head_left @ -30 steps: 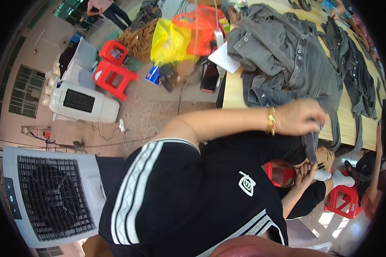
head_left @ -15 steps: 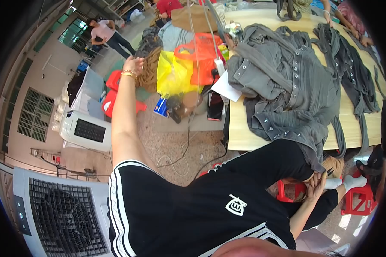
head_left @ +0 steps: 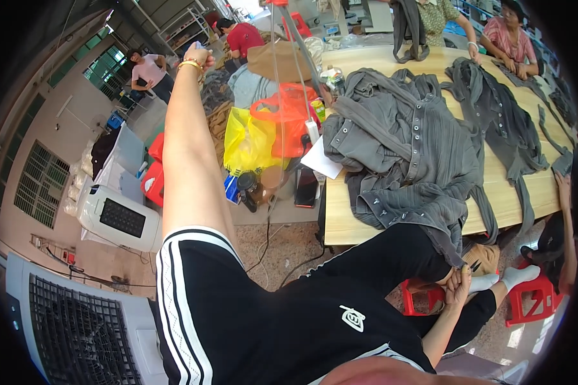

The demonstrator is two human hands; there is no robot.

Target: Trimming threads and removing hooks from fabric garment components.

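Note:
My left arm is stretched far forward and to the left. At its end my left hand point(head_left: 200, 58), with bracelets at the wrist, has its fingers curled; a small pale bluish bit shows at them, too small to name. Low on the right, my right hand point(head_left: 458, 287) is closed beside my knee. Small dark thread snips point(head_left: 474, 265) stick out from its fingers. A corner of a grey garment point(head_left: 424, 151) hangs over my raised leg down to these fingertips. The garment, with metal eyelets along its bands, lies heaped on the wooden table point(head_left: 343, 221).
Another dark garment point(head_left: 498, 119) lies further right, where co-workers' hands point(head_left: 474, 54) are busy. Left of the table are a yellow bag point(head_left: 247, 144), a red bag point(head_left: 289, 119), a phone point(head_left: 306, 187) and cables. Red stools point(head_left: 533, 298) and an air cooler point(head_left: 87, 327) stand nearby.
My left hand has swung up and farther forward, its fingers now more curled. My view has tilted up, showing more of the people beyond. The right hand stays by the garment's corner.

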